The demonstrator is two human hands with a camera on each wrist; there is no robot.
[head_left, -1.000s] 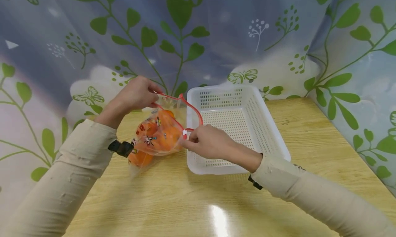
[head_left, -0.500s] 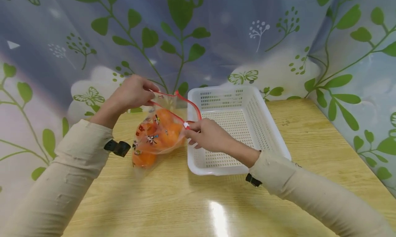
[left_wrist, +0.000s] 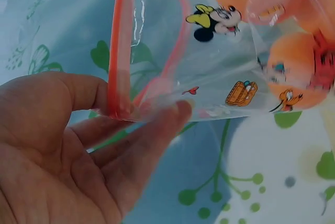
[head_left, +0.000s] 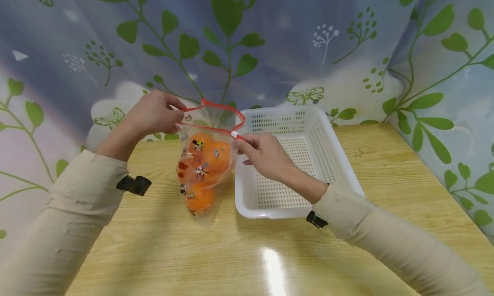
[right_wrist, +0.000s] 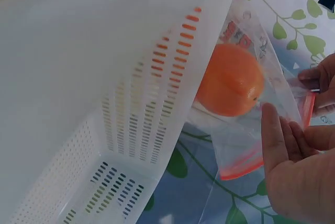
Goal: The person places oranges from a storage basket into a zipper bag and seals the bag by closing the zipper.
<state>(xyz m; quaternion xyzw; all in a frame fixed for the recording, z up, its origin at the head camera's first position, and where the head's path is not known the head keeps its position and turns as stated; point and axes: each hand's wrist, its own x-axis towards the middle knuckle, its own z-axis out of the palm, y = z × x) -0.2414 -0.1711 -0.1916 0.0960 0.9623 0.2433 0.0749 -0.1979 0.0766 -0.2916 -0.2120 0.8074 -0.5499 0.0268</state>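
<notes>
Between the two hands, at the middle of the head view, a clear zip bag [head_left: 204,158] printed with cartoon figures is hanging upright, its red-edged mouth [head_left: 216,116] pulled apart. The left hand [head_left: 152,113] is pinching the mouth's left end between thumb and fingers, and the right hand [head_left: 262,152] is pinching the white slider [head_left: 233,134] at its right end. Oranges [head_left: 202,167] are sitting stacked inside, filling the lower part; the bag's bottom is reaching down to the wooden desk [head_left: 270,253], though whether it is resting there is hard to tell. Just right of the bag, a white slotted basket [head_left: 347,171] is standing on the desk. How many oranges there are stays unclear, since they overlap. The right wrist view is showing only part of one orange behind the basket wall.
</notes>
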